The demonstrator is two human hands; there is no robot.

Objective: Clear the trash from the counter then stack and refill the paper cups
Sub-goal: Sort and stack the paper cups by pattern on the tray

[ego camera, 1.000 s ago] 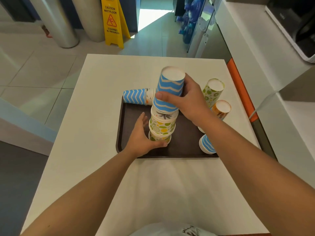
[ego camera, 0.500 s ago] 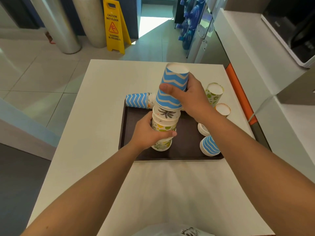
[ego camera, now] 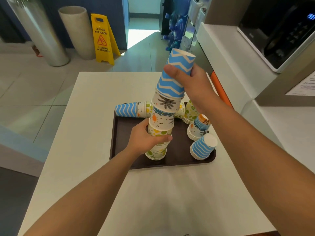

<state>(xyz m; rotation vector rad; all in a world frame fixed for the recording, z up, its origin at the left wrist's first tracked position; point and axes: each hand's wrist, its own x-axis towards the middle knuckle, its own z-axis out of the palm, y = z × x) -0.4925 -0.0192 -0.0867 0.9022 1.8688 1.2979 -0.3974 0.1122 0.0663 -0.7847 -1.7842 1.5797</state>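
My left hand wraps the lower part of a tall stack of paper cups, thumb across the front of a cup printed with green and yellow dots, grip clamped round its smooth tapered wall. My right hand is clamped on the top cup, a blue one with white zigzag bands, thumb pressed flat on its near side and fingers curled behind. The cups are nested upside down, wide rolled rims downward, and the column leans away from me and to the right. Its lowest rim stands on the dark brown tray, a shallow rectangular piece with rounded corners and a raised lip, resting on the matte white table.

On the tray's right side stand three shorter inverted stacks: a blue-striped stack at the near right corner with its flat white base showing, a beach-print stack just behind it, and a lime-print stack further back, partly hidden by my right wrist. At the tray's far left corner a blue zigzag stack lying on its side rests across the rim, its closed end pointing left.

Beyond the table's far edge, a yellow plastic wet-floor sign stands on the tiled floor.
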